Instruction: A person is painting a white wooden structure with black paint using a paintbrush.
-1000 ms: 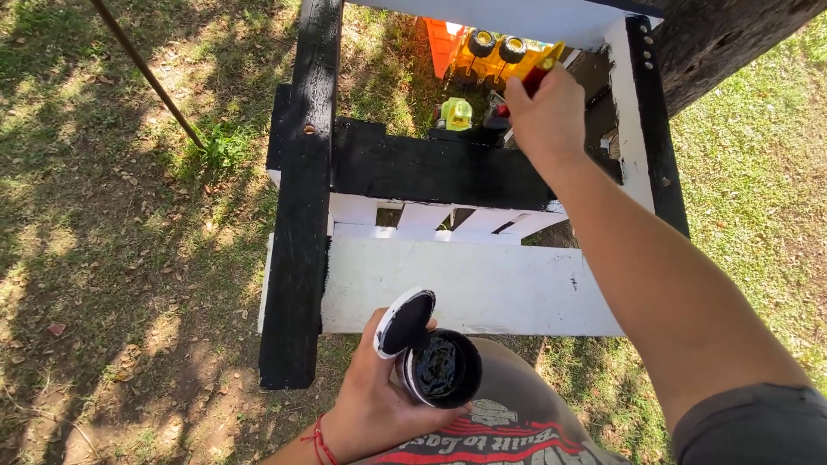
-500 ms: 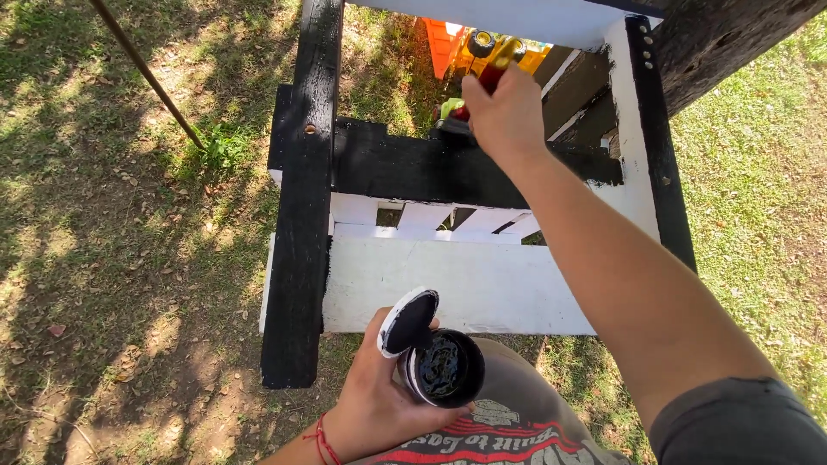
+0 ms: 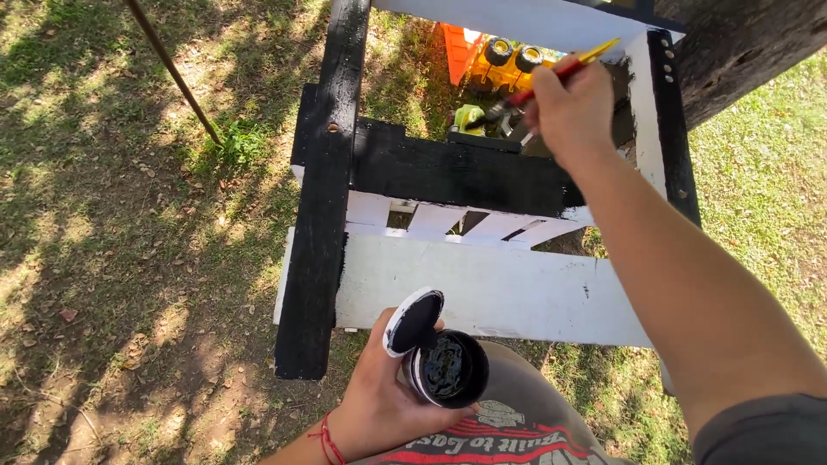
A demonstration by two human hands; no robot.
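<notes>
The left hand (image 3: 379, 387) at 6 o'clock is gripping an open jar of black paint (image 3: 446, 368), its lid (image 3: 413, 321) tilted against the rim. The right hand (image 3: 573, 112) at 1 o'clock is pinching a red-and-yellow paintbrush (image 3: 551, 79) above the half-black, half-white wooden frame (image 3: 482, 288)

1 head-worn camera, looking steeply down from above, near the hands, facing forward over a black-and-white wooden frame (image 3: 482, 284) standing on shaded grass (image 3: 129, 258), arms reaching in from below
</notes>
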